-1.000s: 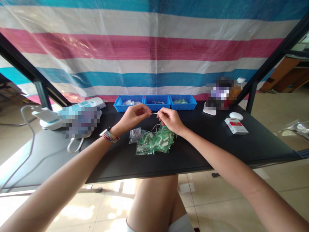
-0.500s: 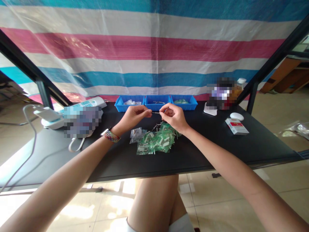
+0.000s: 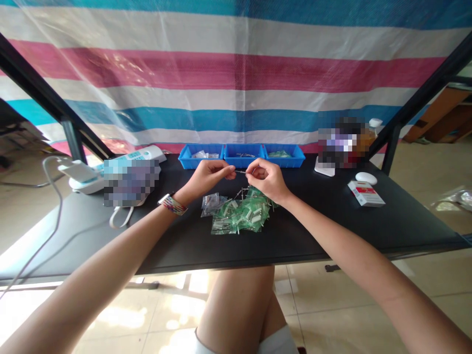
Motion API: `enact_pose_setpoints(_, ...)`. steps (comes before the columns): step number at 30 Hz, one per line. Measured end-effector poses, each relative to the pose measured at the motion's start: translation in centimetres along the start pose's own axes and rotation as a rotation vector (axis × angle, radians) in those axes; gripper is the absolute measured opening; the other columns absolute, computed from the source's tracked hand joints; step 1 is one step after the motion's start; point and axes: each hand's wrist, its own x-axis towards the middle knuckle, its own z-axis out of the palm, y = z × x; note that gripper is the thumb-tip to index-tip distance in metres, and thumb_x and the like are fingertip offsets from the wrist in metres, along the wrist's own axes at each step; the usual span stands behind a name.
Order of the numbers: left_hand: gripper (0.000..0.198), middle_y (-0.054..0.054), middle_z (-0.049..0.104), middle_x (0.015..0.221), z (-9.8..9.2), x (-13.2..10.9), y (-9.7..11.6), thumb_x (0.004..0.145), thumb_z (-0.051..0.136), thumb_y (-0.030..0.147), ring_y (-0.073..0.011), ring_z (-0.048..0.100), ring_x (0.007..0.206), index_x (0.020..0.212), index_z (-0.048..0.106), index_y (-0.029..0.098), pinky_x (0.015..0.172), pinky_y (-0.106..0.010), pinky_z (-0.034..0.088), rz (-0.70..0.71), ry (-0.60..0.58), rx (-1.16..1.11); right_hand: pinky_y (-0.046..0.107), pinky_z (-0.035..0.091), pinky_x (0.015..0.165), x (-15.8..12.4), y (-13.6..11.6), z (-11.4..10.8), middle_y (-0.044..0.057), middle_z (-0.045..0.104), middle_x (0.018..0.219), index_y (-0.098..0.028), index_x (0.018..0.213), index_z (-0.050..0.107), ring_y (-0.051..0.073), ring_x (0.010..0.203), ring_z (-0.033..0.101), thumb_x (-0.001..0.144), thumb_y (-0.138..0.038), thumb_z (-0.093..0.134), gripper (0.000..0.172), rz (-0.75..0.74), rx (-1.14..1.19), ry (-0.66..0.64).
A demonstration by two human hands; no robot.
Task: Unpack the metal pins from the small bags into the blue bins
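Between my two hands a thin metal pin [image 3: 240,172] lies roughly level, pinched at both ends. My left hand [image 3: 211,178] closes thumb and fingers on its left end. The other end sits in the fingertips of my right hand [image 3: 269,179]. Just below the hands is a heap of small green plastic packets [image 3: 239,219] with white and metal pieces inside. Several loose metal pins [image 3: 242,193] lie on top of it. Clear packets [image 3: 212,202] rest at its left side. Behind the hands stands a blue three-part bin [image 3: 243,160], with thin metal pieces in the middle compartment.
On the black table [image 3: 177,250] at left are a white power strip [image 3: 143,155] with a plugged-in charger [image 3: 79,172] and cable. At right lie a small red-and-white box [image 3: 366,194], a white oval object [image 3: 366,178] and a bottle [image 3: 375,129]. A striped sheet [image 3: 236,69] hangs behind.
The view has shifted a little, so the table's things appear slightly further right. Both hands keep their pinch on the pin, with hardly any other movement.
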Motion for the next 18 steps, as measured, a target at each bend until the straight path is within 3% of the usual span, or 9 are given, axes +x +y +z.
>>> enact_pose_setpoints(4, 0.046, -0.009, 0.081, 0.090, -0.1, 0.0, -0.5, 0.094, 0.070, 0.060, -0.0218, 0.073, 0.084, 0.090, 0.079, 0.016, 0.080, -0.032, 0.060, 0.017, -0.102, 0.019, 0.029, 0.047, 0.059, 1.7, 1.1, -0.5, 0.001, 0.067, 0.077, -0.022, 0.084, 0.066, 0.015, 0.062, 0.061, 0.087, -0.032, 0.072, 0.012, -0.034, -0.063, 0.139)
enact_pose_setpoints(7, 0.030, -0.008, 0.080, 0.094, -0.1, -0.1, -1.0, 0.091, 0.074, 0.046, -0.0205, 0.071, 0.083, 0.097, 0.080, 0.017, 0.078, -0.032, 0.057, 0.062, -0.196, 0.159, 0.032, 0.048, 0.066, 3.5, 2.8, -1.7, 0.003, 0.070, 0.085, -0.021, 0.086, 0.074, 0.016, 0.064, 0.057, 0.088, -0.034, 0.075, 0.013, -0.081, -0.276, 0.302)
enact_pose_setpoints(9, 0.026, -0.008, 0.079, 0.099, 0.1, -0.3, -1.1, 0.088, 0.075, 0.039, -0.0200, 0.070, 0.083, 0.102, 0.082, 0.018, 0.078, -0.032, 0.057, 0.115, -0.250, 0.255, 0.034, 0.047, 0.070, 4.1, 3.9, -2.6, 0.001, 0.064, 0.075, -0.021, 0.090, 0.079, 0.018, 0.065, 0.055, 0.087, -0.036, 0.078, 0.016, -0.083, -0.407, 0.338)
enact_pose_setpoints(13, 0.028, -0.009, 0.076, 0.104, 0.7, -0.7, -1.2, 0.090, 0.074, 0.036, -0.0190, 0.069, 0.084, 0.112, 0.084, 0.023, 0.076, -0.029, 0.056, 0.170, -0.304, 0.347, 0.034, 0.042, 0.068, 3.5, 4.6, -3.6, -0.001, 0.056, 0.066, -0.021, 0.086, 0.079, 0.019, 0.065, 0.052, 0.094, -0.035, 0.070, 0.019, -0.107, -0.493, 0.343)
enact_pose_setpoints(18, 0.028, -0.007, 0.076, 0.099, 1.2, -0.7, -1.9, 0.088, 0.074, 0.033, -0.0188, 0.069, 0.081, 0.112, 0.083, 0.022, 0.076, -0.029, 0.056, 0.170, -0.278, 0.358, 0.032, 0.041, 0.065, 2.3, 3.4, -2.6, -0.001, 0.056, 0.067, -0.022, 0.081, 0.073, 0.017, 0.062, 0.050, 0.095, -0.029, 0.066, 0.017, -0.128, -0.487, 0.243)
